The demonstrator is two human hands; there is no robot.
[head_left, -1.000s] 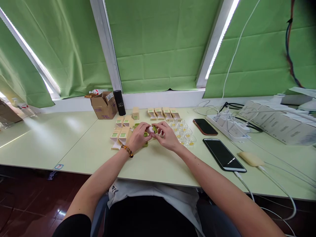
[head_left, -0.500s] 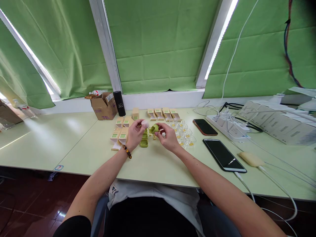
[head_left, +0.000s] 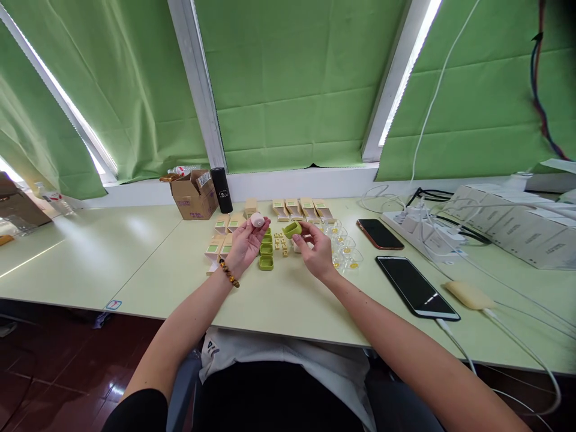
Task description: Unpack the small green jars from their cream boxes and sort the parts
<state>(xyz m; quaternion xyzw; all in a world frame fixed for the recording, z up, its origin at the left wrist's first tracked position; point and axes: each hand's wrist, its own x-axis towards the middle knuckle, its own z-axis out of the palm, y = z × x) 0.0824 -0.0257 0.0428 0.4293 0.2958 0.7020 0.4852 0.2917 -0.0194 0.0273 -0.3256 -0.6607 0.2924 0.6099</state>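
Observation:
My left hand [head_left: 244, 243], palm turned up, has its fingers closed around a small round pale-pink piece [head_left: 257, 219] with a small mark on its face. Between the thumb and fingers of my right hand [head_left: 317, 251] is a small green tray [head_left: 292, 229], its hollow side facing up and towards me. A column of similar green trays [head_left: 266, 263] lies on the table below and between my hands. Right of that column are several tiny yellow pieces [head_left: 281, 243]. Something whitish lies partly hidden behind my right fingers.
Small cream boxes with open flaps stand at left [head_left: 213, 247] and behind [head_left: 308, 208]. Clear plastic domes [head_left: 353, 259] with yellow bits sit at right, near two phones [head_left: 416, 287], a power strip [head_left: 423, 231] and cables. A cardboard box [head_left: 194, 198] and black bottle [head_left: 220, 190] stand behind.
My hands have moved apart. The left has rolled palm up, turning the pink piece's face into view. The right has tilted the green tray so its hollow shows.

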